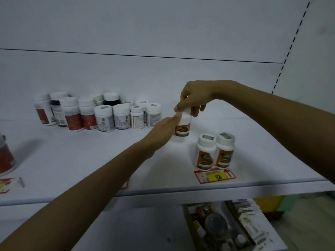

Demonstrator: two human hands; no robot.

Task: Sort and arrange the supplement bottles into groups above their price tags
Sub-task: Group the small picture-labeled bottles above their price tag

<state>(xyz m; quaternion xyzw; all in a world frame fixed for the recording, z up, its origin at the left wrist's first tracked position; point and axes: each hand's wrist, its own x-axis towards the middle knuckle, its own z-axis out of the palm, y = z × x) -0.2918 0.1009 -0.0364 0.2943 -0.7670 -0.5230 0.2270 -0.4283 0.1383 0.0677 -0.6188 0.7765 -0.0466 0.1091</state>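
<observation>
White plastic with an orange-and-green label: that is the supplement bottle (182, 126) in hand, held above the shelf (90, 160) behind and to the left of the red-and-yellow price tag (214, 175). The right hand (194, 97) grips it from above, fingers closed round the cap. The left hand (163, 132) reaches in from the left, fingertips touching the bottle's shoulder, not wrapped round it. Two matching orange-label bottles (214, 151) stand side by side just behind the price tag, touching each other. Far to the left of the tag, at the back of the shelf, a mixed cluster of bottles (94, 113) waits unsorted.

The step in hand looks like carrying a third matching bottle to its group. The next move probably calls for lowering it upright just behind or beside the pair, label forward, without knocking them, then releasing the cap and returning to the cluster.
</observation>
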